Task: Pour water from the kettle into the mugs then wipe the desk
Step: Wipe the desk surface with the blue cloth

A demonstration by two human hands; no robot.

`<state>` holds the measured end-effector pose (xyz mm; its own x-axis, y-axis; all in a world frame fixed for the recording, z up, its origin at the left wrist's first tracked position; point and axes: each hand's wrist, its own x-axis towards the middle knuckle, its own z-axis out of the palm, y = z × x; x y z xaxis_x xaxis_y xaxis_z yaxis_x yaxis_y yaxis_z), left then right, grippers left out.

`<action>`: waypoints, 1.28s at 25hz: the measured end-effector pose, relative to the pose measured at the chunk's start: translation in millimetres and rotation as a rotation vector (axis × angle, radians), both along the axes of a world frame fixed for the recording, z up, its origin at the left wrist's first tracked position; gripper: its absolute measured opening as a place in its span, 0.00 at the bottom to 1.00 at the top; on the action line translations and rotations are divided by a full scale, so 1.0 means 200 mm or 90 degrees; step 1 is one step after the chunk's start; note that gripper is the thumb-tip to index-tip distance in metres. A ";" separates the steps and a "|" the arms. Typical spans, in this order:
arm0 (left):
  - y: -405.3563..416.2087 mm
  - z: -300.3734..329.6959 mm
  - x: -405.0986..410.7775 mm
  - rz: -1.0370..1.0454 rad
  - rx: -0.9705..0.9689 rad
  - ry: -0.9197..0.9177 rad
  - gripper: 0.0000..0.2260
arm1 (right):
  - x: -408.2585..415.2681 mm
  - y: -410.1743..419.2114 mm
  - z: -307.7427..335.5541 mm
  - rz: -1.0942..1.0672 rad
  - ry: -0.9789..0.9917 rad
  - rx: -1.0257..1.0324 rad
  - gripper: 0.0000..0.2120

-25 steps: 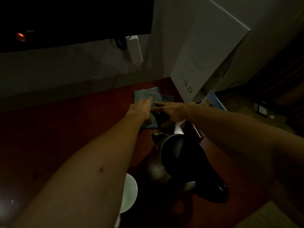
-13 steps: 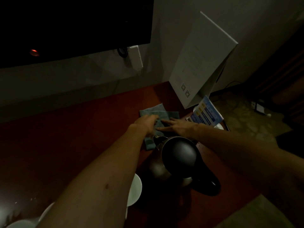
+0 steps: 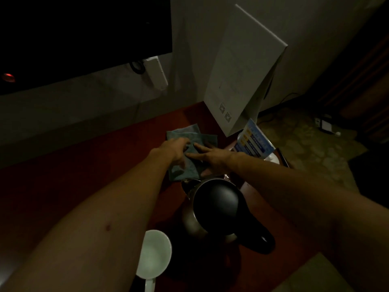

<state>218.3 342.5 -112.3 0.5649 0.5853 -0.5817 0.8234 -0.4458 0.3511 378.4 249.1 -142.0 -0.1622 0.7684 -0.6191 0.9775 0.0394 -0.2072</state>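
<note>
Evidently the wiping stage is at hand: the left hand (image 3: 175, 151) curls its fingers into the blue-grey cloth (image 3: 190, 153), while the right hand (image 3: 210, 155) lies flat on it, fingers straight. Soft, rumpled fabric covers the far part of the glossy reddish desk (image 3: 94, 165). Nearer stands the steel kettle (image 3: 212, 211), black-lidded, set down, beside 1 smooth white mug (image 3: 153, 255); pouring looks finished.

A single head-worn camera is looking forward and down, close over the desk (image 3: 88, 165), toward the wall (image 3: 189, 49).
</note>
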 end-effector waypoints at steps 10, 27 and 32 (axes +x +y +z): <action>-0.15 0.10 0.25 -0.119 -0.111 0.104 0.29 | 0.05 -0.35 -0.08 -0.084 0.099 0.053 0.46; -0.19 0.02 0.44 -0.162 -0.159 0.181 0.18 | 0.07 -0.62 -0.02 -0.214 0.147 0.080 0.29; -0.23 0.01 0.49 -0.169 -0.185 0.173 0.15 | 0.04 -0.71 0.02 -0.233 0.127 0.068 0.28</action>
